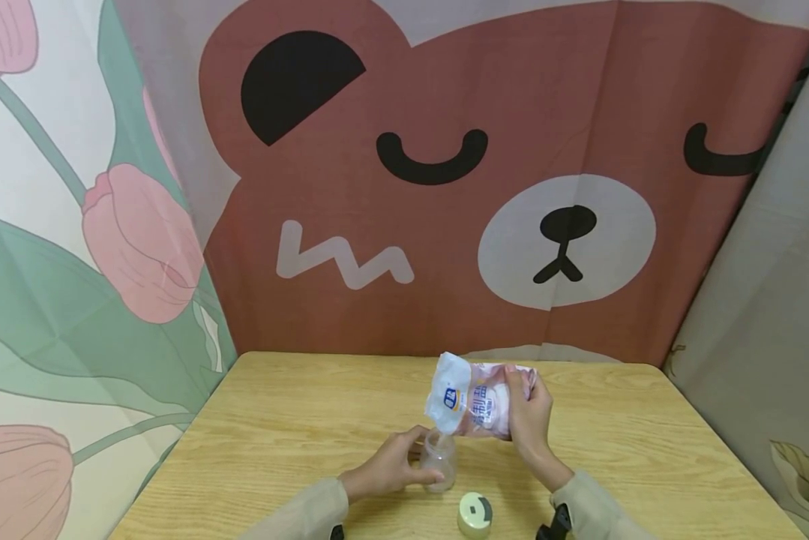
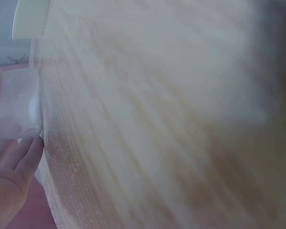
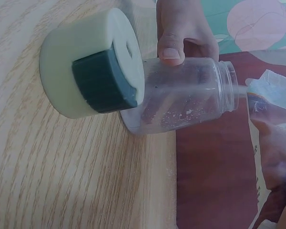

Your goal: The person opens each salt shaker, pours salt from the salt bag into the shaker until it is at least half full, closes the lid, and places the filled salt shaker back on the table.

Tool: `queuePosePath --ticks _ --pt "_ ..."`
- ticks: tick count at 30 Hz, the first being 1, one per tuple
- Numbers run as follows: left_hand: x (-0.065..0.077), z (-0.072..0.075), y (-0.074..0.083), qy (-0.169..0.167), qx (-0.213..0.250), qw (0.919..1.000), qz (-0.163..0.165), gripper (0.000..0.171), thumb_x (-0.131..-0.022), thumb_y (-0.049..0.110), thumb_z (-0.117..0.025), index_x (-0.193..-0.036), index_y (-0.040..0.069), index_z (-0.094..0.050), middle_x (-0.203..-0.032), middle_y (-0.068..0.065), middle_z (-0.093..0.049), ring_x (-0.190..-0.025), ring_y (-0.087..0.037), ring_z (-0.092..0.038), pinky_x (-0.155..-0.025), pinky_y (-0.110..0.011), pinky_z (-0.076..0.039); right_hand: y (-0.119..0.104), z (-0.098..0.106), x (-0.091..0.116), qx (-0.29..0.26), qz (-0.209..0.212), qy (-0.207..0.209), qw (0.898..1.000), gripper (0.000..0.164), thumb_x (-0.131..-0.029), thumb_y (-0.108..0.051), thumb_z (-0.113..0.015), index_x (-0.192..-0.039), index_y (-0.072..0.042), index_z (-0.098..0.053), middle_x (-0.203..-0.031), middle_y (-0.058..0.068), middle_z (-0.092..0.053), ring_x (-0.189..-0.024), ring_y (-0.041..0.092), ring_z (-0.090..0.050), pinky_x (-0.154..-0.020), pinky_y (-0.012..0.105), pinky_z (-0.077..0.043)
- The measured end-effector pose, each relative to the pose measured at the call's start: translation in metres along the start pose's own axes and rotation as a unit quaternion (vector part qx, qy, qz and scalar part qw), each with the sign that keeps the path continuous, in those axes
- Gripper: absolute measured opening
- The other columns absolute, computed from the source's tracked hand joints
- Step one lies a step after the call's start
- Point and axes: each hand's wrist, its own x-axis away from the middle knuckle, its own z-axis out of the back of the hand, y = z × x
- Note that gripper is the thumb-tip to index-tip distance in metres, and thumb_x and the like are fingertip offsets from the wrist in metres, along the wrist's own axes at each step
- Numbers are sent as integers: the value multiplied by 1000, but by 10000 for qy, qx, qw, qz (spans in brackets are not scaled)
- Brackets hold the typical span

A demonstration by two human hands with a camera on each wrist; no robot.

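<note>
A clear plastic jar stands upright on the table, its threaded mouth uncovered in the right wrist view. My left hand holds it from the left, thumb in front. In my right hand a pink and white bag of salt is tipped sideways, its opened end just above the jar's mouth. Between bag and jar, a whitish stream shows. White grains cling inside the jar. A pale yellow lid with a dark green flap lies nearer me, apart from the jar.
The light wood table runs back to a curtain printed with a bear's face. A tulip-patterned curtain hangs at the left, and a pale cloth at the right.
</note>
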Motion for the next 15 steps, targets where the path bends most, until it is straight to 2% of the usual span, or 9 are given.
queuePosePath --ticks 15 --pt "0 1 -2 -12 10 10000 -1 49 -83 19 -83 -122 5 -58 -121 -9 -66 -105 -14 -65 -90 -23 -52 -1 0 0 41 -35 -21 10000 29 -99 -9 -59 -75 3 -48 -63 -2 -48 -53 5 -48 -43 17 -42"
